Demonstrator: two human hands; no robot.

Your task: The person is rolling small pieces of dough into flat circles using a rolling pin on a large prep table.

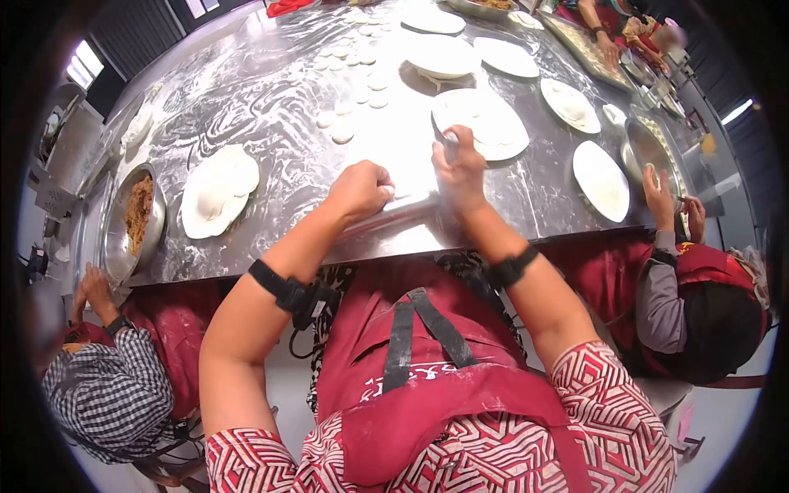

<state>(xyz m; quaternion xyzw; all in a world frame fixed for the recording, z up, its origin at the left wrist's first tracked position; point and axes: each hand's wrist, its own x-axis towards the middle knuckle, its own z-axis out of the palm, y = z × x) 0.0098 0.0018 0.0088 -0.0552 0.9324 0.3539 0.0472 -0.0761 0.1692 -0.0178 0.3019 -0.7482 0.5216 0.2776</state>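
Note:
My left hand (360, 191), with its fingers curled closed, is low over the floury steel table (279, 123) near its front edge; what it grips, if anything, is hidden. Raised a little to the right is my right hand (462, 168), slightly blurred and closed around a small greyish object that I cannot make out. A pale blurred strip lies between the hands along the table edge. Just beyond my right hand is a large white dough sheet (493, 127). Small dough rounds (343, 132) lie ahead of my left hand.
At left are folded dough sheets (215, 193) and a bowl of brown filling (138, 215), near a co-worker's hands. More white sheets (600, 182) lie at right, beside a metal bowl (649, 152) and another co-worker's hands. A tray (579, 49) stands at the far right.

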